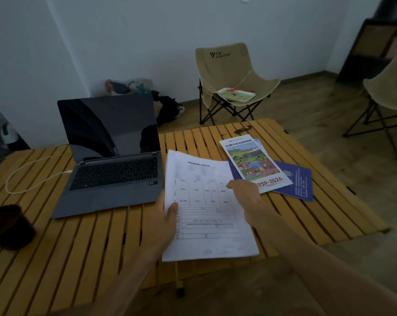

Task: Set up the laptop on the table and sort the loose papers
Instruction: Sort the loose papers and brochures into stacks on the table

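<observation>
A grey laptop (115,172) stands open on the slatted wooden table (83,247), its screen dark and a white cable (28,172) plugged into its left side. To its right I hold a white printed form (206,215) just above the table. My left hand (165,224) grips its left edge, thumb on top. My right hand (245,195) holds its right edge, fingers hidden behind the sheet. Further right lie a colourful brochure (252,163) and a blue booklet (295,181) under it.
A dark cup (8,226) stands at the table's left edge. A small dark object (243,129) lies at the far edge. A beige folding chair (229,80) with a tray on it stands behind; another chair (387,92) stands at right. Bags (133,87) lie by the wall.
</observation>
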Motion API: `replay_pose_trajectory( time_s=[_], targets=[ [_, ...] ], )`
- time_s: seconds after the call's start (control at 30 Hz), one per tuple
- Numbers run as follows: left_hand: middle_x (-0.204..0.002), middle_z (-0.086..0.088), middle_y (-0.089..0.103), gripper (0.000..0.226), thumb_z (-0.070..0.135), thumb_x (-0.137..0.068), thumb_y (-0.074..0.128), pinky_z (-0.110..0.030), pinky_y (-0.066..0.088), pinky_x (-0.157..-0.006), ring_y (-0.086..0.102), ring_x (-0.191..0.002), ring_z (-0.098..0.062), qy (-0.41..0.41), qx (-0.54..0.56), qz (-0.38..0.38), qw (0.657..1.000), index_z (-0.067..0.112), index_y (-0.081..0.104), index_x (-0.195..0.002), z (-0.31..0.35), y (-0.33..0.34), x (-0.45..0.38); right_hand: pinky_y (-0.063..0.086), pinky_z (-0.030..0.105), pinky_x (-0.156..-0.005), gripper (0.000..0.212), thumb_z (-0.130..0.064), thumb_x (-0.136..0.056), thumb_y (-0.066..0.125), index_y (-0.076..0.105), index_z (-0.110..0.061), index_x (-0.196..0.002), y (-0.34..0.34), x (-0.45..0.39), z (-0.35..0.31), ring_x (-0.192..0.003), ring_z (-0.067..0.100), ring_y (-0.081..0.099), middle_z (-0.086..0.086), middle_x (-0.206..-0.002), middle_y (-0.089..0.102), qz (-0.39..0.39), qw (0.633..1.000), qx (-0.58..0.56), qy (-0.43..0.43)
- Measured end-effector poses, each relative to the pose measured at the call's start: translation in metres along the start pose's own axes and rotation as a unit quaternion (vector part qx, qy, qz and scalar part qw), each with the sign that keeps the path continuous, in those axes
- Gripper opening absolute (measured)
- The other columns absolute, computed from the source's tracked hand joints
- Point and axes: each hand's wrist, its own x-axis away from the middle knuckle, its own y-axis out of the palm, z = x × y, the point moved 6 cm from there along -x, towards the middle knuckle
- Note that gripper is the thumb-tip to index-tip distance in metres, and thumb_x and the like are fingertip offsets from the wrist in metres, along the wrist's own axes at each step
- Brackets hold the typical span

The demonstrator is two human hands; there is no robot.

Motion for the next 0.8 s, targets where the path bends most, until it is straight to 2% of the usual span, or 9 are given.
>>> replay_pose_trajectory(
  time_s=[0.07,0.13,0.23,0.3,0.37,0.43,0.53,0.63,0.8],
  targets=[
    [-0.127,0.010,0.057,0.040,0.022,-0.104,0.043,-0.017,0.050,-0.089,0.057,-0.108,-0.002,-0.010,-0.025,0.002,1.000,0.027,0.038,-0.144,-0.005,-0.001,-0.001,0.041,0.031,-0.071,0.023,-0.009,-0.091,0.060,0.063,0.007,-0.107,-0.006,-0.003,0.003,-0.072,0.016,0.050,0.023,-0.102,0.063,-0.009,0.999,0.037,-0.016],
    [-0.133,0.004,0.056,0.041,0.025,-0.105,0.042,-0.024,0.048,-0.085,0.055,-0.105,-0.007,-0.050,-0.067,-0.015,0.996,0.024,0.037,-0.145,-0.015,-0.001,-0.006,0.044,0.025,-0.068,0.011,-0.011,-0.093,0.059,0.067,-0.011,-0.085,-0.014,-0.008,-0.001,-0.071,0.013,0.054,0.008,-0.085,0.063,-0.015,0.991,0.120,-0.062],
    [-0.130,0.006,0.058,0.042,0.033,-0.103,0.046,-0.023,0.045,-0.072,0.056,-0.095,-0.008,-0.074,-0.134,-0.049,0.987,0.025,0.040,-0.143,-0.024,-0.005,-0.015,0.047,0.019,-0.055,0.005,-0.022,-0.096,0.059,0.064,-0.021,-0.096,-0.061,-0.030,-0.021,-0.074,0.006,0.060,-0.004,-0.090,0.065,0.117,0.942,0.265,-0.169],
    [-0.129,0.003,0.061,0.041,0.035,-0.101,0.049,-0.027,0.047,-0.076,0.056,-0.094,-0.010,-0.073,-0.186,-0.034,0.979,0.022,0.046,-0.139,-0.027,-0.008,-0.019,0.058,0.036,-0.071,0.027,-0.033,-0.091,0.061,0.059,-0.020,-0.115,-0.095,-0.056,-0.028,-0.091,0.019,0.066,0.005,-0.107,0.068,0.185,0.918,0.321,-0.143],
    [-0.127,-0.001,0.062,0.041,0.039,-0.098,0.053,-0.031,0.052,-0.081,0.059,-0.097,-0.013,-0.074,-0.245,0.003,0.967,0.020,0.050,-0.134,-0.028,-0.012,-0.021,0.047,0.050,-0.100,0.061,-0.047,-0.083,0.068,0.049,-0.015,-0.131,-0.114,-0.081,-0.024,-0.122,0.034,0.053,0.015,-0.133,0.055,0.182,0.882,0.430,-0.055],
    [-0.127,-0.005,0.058,0.048,0.046,-0.093,0.054,-0.035,0.054,-0.082,0.059,-0.102,-0.018,-0.057,-0.297,0.046,0.952,0.022,0.046,-0.135,-0.027,-0.014,-0.022,0.037,0.053,-0.107,0.092,-0.059,-0.074,0.076,0.037,-0.009,-0.141,-0.120,-0.099,-0.018,-0.136,0.038,0.038,0.020,-0.146,0.040,0.149,0.852,0.502,0.008],
    [-0.122,-0.007,0.051,0.050,0.044,-0.093,0.056,-0.035,0.052,-0.081,0.055,-0.101,-0.020,-0.039,-0.300,0.089,0.949,0.021,0.044,-0.135,-0.017,-0.013,-0.021,0.044,0.050,-0.104,0.105,-0.070,-0.057,0.080,0.041,-0.009,-0.133,-0.121,-0.120,-0.016,-0.126,0.035,0.049,0.016,-0.136,0.050,0.116,0.855,0.506,0.019],
    [-0.120,-0.007,0.049,0.046,0.039,-0.094,0.057,-0.037,0.051,-0.081,0.054,-0.102,-0.021,-0.018,-0.293,0.114,0.949,0.019,0.047,-0.134,-0.007,-0.012,-0.020,0.049,0.043,-0.098,0.084,-0.059,-0.067,0.083,0.046,-0.009,-0.125,-0.123,-0.127,-0.015,-0.116,0.030,0.058,0.010,-0.122,0.060,0.088,0.873,0.480,0.017],
    [-0.131,-0.004,0.047,0.045,0.033,-0.096,0.055,-0.035,0.046,-0.096,0.048,-0.117,-0.019,0.023,-0.244,0.117,0.963,0.017,0.048,-0.138,-0.001,-0.010,-0.021,0.047,0.028,-0.054,0.021,-0.016,-0.097,0.057,0.052,-0.005,-0.114,-0.125,-0.092,-0.044,-0.076,0.019,0.062,0.013,-0.104,0.067,0.139,0.932,0.320,-0.094]
  ],
)
